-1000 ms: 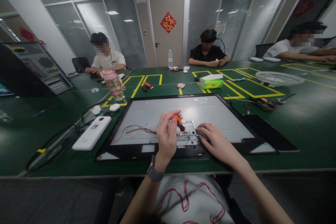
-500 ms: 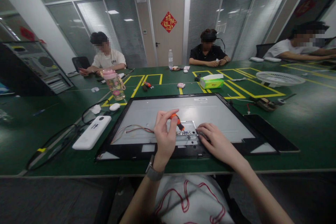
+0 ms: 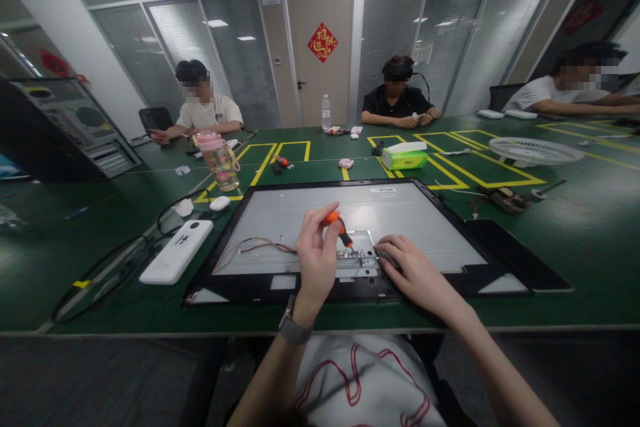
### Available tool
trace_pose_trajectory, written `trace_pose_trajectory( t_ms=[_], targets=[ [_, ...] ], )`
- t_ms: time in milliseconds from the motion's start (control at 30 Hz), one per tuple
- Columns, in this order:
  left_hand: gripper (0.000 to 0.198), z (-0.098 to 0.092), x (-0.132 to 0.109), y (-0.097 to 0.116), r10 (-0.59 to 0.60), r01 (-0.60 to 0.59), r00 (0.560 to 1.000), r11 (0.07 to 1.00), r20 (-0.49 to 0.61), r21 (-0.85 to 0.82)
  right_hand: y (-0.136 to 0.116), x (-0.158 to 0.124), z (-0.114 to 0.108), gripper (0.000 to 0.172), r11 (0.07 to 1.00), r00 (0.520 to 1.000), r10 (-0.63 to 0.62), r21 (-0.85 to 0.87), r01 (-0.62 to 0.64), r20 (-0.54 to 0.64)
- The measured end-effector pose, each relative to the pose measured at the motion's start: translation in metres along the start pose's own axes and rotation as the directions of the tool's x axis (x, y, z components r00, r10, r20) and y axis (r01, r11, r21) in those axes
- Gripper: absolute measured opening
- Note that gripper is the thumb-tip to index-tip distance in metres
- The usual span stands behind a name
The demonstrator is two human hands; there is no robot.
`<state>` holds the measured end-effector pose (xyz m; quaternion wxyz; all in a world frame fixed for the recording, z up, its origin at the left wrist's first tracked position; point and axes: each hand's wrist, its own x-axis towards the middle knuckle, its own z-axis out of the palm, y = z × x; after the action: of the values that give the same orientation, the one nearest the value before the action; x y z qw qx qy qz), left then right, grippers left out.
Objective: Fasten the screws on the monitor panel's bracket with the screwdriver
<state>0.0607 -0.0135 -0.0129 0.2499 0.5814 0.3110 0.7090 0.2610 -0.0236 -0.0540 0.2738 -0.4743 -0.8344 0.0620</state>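
Observation:
A large flat monitor panel point(image 3: 410, 213) with a black frame lies back-up on the green table in front of me. My left hand point(image 3: 316, 260) is closed round an orange-handled screwdriver point(image 3: 339, 226), whose tip points down at a small metal bracket point(image 3: 356, 260) near the panel's front edge. My right hand point(image 3: 411, 272) rests with bent fingers on the panel just right of that bracket, pressing on a dark part. Thin red and brown wires point(image 3: 255, 247) run left from the bracket across the panel.
A white oblong device point(image 3: 177, 251) and black cables point(image 3: 115, 260) lie left of the panel. A pink-lidded bottle point(image 3: 220, 160), a green tissue box point(image 3: 403, 157), a white fan grille point(image 3: 535, 149) and a dark slab point(image 3: 515, 253) stand around. Three other people sit across the table.
My left hand has shifted its fingers on the screwdriver handle, turning it slightly in place. The right hand has stayed on the panel.

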Motion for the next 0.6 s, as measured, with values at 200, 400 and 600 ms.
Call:
trace_pose_trajectory(
  t_ms=[200,400,600],
  targets=[
    [0.018,0.0000,-0.0001,-0.0019,0.027,-0.028,0.999,0.999,0.024,0.034,0.0014,0.0005,0.0013,0.023,1.000,1.000,-0.008,0.011,0.008,-0.008],
    [0.015,-0.0003,-0.0013,-0.0037,0.108,-0.103,0.993,0.989,-0.046,0.107,0.0005,-0.0001,0.0008,0.023,1.000,1.000,-0.005,0.005,0.005,-0.005],
    [0.020,-0.0013,-0.0029,-0.0031,0.063,-0.066,0.997,0.996,0.051,0.060,0.0009,-0.0003,0.0014,0.022,1.000,1.000,-0.005,0.001,0.005,0.002]
  ],
)
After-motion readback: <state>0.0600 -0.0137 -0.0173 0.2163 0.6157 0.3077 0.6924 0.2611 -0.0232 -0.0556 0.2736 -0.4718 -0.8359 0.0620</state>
